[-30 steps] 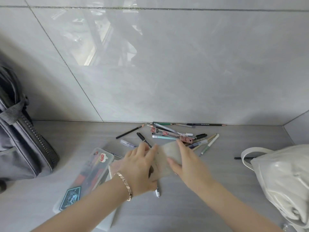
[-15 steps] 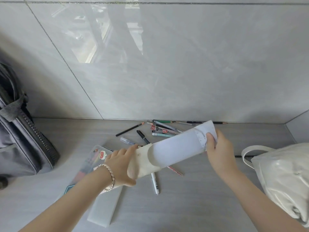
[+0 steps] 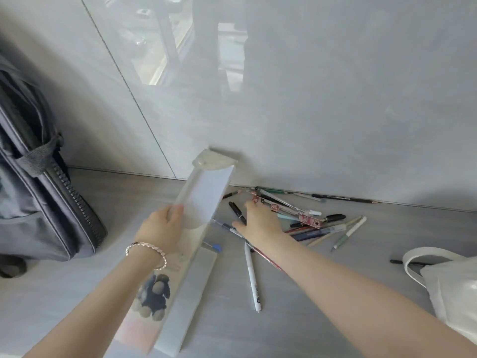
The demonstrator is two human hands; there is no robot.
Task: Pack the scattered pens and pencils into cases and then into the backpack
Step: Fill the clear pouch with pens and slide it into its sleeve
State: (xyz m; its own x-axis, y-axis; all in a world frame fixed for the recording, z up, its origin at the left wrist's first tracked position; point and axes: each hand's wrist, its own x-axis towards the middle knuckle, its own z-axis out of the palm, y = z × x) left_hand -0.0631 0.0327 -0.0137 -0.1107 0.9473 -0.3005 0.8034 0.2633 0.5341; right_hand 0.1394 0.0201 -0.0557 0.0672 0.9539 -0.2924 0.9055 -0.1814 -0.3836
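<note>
My left hand [image 3: 161, 228] grips a long white pencil case [image 3: 205, 193] near its lower end and holds it tilted upward, its far end toward the wall. My right hand [image 3: 258, 223] reaches with spread fingers over the scattered pens and pencils [image 3: 307, 215] by the wall and touches a black pen [image 3: 236, 211]. A white pen [image 3: 251, 276] lies nearer me, under my right forearm. The grey backpack [image 3: 38, 189] stands at the left against the wall. Two flat cases lie under my left forearm: a translucent one with a dark cartoon sticker [image 3: 154, 295] and a white one [image 3: 192, 293].
A white handbag [image 3: 449, 288] sits at the right edge with a black pen [image 3: 402, 262] beside its strap. The glossy tiled wall [image 3: 309, 99] rises right behind the pen pile.
My right hand let go of the white case and dropped onto the pens. My left hand swung the case from level to pointing up and away. The view shifted right and closer.
</note>
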